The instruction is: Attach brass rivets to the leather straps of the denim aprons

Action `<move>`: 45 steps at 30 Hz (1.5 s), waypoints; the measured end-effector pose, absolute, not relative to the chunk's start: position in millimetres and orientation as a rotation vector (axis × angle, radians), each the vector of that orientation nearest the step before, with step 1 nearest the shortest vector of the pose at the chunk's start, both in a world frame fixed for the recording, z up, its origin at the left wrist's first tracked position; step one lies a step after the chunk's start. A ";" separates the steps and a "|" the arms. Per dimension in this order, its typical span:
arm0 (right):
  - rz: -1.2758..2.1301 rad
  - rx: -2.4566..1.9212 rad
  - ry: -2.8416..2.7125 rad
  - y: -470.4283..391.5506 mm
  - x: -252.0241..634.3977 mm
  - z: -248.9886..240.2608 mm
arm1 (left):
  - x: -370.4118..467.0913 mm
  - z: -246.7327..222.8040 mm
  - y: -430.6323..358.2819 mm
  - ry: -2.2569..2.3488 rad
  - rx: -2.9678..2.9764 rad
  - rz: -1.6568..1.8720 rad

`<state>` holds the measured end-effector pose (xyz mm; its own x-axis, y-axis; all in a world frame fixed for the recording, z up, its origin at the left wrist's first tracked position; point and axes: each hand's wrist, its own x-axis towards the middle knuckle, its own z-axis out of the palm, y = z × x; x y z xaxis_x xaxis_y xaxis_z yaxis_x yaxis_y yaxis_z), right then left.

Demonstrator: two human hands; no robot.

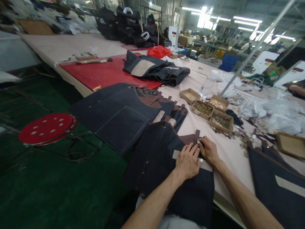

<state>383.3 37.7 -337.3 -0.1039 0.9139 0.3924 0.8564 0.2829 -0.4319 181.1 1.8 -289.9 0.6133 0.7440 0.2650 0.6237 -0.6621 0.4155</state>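
A dark apron-like cloth piece [164,159] with brown trim hangs over the table's front edge. My left hand [189,160] lies across its upper part, fingers stretched out, the thumb tip wrapped in white. Just right of it, my right hand [209,149] has its fingers pinched together at the base of a short brown strap [197,135] on the trim. Whatever sits between those fingertips is too small and covered to make out. A beige strip [206,165] on the cloth runs partly under my hands. Small brass rivets [147,162] show on the dark cloth.
Cardboard boxes of small metal parts [202,108] stand beyond my hands, with loose rings [244,143] nearby. Overlapping dark cloth pieces [114,111] lie left, another [278,184] right. A red stool [47,128] stands on the green floor. A metal pole [257,47] rises behind.
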 end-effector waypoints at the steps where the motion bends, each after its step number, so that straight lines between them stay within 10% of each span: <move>1: 0.131 -1.575 -1.953 38.4 383.4 -338.0 | 181.0 -289.9 1.8 1.113 2.558 0.608; 25: 1.131 -2.155 -1.811 141.7 405.7 -283.9 | 184.9 -291.8 14.6 1.080 2.497 0.582; 31: 0.991 -1.871 -1.758 107.0 418.2 -291.9 | 182.5 -290.8 13.9 1.107 2.509 0.608; 37: 0.158 -2.020 -1.543 94.7 486.3 -314.6 | 181.8 -291.7 11.4 1.119 2.507 0.641; 45: 0.150 -2.196 -1.692 112.0 506.3 -321.2 | 181.2 -290.2 7.8 1.134 2.512 0.653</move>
